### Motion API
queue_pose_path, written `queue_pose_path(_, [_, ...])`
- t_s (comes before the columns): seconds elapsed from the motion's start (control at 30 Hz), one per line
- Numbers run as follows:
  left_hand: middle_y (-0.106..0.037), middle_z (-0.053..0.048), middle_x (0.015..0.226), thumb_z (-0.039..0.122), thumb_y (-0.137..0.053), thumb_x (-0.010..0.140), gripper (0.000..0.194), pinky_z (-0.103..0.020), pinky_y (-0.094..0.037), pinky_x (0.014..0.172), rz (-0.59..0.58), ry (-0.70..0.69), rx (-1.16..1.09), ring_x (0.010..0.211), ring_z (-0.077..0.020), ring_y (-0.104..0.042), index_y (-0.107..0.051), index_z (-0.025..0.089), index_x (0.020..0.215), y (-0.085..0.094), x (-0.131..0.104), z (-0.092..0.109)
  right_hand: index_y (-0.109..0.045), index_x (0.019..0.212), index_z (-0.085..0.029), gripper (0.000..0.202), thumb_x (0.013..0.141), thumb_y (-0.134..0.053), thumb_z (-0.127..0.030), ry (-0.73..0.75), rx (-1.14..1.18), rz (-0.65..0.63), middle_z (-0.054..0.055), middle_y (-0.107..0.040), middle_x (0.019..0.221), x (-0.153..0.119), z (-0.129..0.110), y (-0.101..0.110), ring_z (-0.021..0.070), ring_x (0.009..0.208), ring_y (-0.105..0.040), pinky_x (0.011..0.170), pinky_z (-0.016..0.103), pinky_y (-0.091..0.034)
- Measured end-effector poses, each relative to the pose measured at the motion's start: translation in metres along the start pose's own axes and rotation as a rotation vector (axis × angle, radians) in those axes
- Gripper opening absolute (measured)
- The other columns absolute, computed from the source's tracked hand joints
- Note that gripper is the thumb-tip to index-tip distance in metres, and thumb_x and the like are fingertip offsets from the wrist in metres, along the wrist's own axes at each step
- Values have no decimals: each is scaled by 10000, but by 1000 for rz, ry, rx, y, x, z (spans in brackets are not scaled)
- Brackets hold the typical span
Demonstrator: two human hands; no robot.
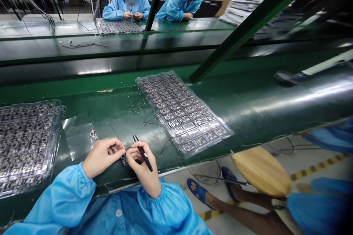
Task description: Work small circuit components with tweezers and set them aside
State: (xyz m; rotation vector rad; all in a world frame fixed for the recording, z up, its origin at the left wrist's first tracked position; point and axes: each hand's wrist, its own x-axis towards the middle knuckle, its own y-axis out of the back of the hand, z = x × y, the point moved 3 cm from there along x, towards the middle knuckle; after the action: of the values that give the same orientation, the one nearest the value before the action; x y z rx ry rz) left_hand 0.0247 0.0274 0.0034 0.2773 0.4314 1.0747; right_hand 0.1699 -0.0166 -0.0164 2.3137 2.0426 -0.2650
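Both hands meet over the green table (248,99): left hand (100,156) and right hand (143,167) pinch a small circuit board (124,159) between them, black tweezers (142,153) tucked in the right, just left of the parts tray (183,114).

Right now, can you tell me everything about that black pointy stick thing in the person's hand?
The black tweezers are thin and dark, matte like coated metal or plastic. Two fine tips sit apart at the upper end, pointing up and to the left, away from the person; the back end slants down toward the wrist. The right hand holds them tucked along its fingers above the green bench. The tips touch nothing.
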Motion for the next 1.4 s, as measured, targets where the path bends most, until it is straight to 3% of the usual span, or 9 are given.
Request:
queue_pose_path(0.17, [-665, -6, 736, 386, -529, 819, 249, -212, -427, 601, -43, 69, 10, 661, -127, -588, -649, 170, 786, 5, 0, 0, -549, 916, -203, 241, 815, -666, -387, 33, 7, -4, 11, -664, 726, 0, 4, 8, 148, 668, -645, 666, 262, -534])
queue_pose_path(0.27, [-661, -6, 726, 428, -510, 824, 285, -221, -415, 587, -22, 93, 31, 656, -136, -590, -636, 175, 787, 16, 1, -2, -587, 1057, -189, 409, 905, -502, -560, 1, 83, 75, -22, -599, 625, 5, 11, 27, 105, 497, -567, 511, 220, -502])
queue_pose_path(0.37, [-687, -3, 771, 433, -493, 852, 283, -231, -410, 602, -74, 90, 147, 681, -143, -609, -633, 193, 801, 23, 0, -6, -569, 1202, -199, 546, 867, -520, -628, -77, 104, 50, -27, -570, 655, 7, 18, 43, 91, 469, -520, 418, 194, -469])
queue_pose_path(0.5, [-713, -1, 1022, 343, -501, 868, 202, -234, -413, 701, -235, -40, 249, 886, -159, -644, -580, 202, 746, 16, -3, -6, -612, 1037, -184, 498, 789, -631, -616, -149, 90, -25, 35, -639, 785, 8, 22, 42, 148, 637, -632, 459, 220, -537])
queue_pose_path(0.6, [-707, 1, 1058, 293, -500, 877, 172, -238, -400, 765, -296, -100, 293, 980, -166, -632, -547, 204, 738, 9, -5, -4, -618, 931, -171, 452, 750, -686, -579, -134, 70, -50, 42, -660, 771, 11, 19, 33, 156, 646, -647, 462, 215, -538])
queue_pose_path(0.73, [-698, 19, 1107, 276, -498, 883, 156, -240, -396, 749, -344, -134, 342, 867, -145, -631, -551, 210, 752, 5, -7, -2, -640, 847, -152, 420, 768, -665, -563, -102, -76, -64, 15, -634, 611, 18, 15, 25, 139, 517, -614, 468, 222, -523])
queue_pose_path(1.03, [-718, 45, 988, 263, -507, 885, 115, -236, -380, 696, -419, -82, 430, 755, -130, -634, -582, 228, 806, 2, -9, -2, -547, 762, -201, 295, 804, -658, -471, 3, -285, 39, 22, -657, 636, 19, 17, 23, 194, 579, -665, 527, 269, -532])
queue_pose_path(1.4, [-703, 65, 1103, 242, -506, 885, 119, -228, -385, 666, -420, -73, 429, 723, -108, -636, -587, 229, 799, 4, -8, 1, -546, 728, -209, 288, 825, -638, -464, 49, -413, 28, 36, -673, 643, 20, 11, 24, 199, 574, -661, 541, 279, -517])
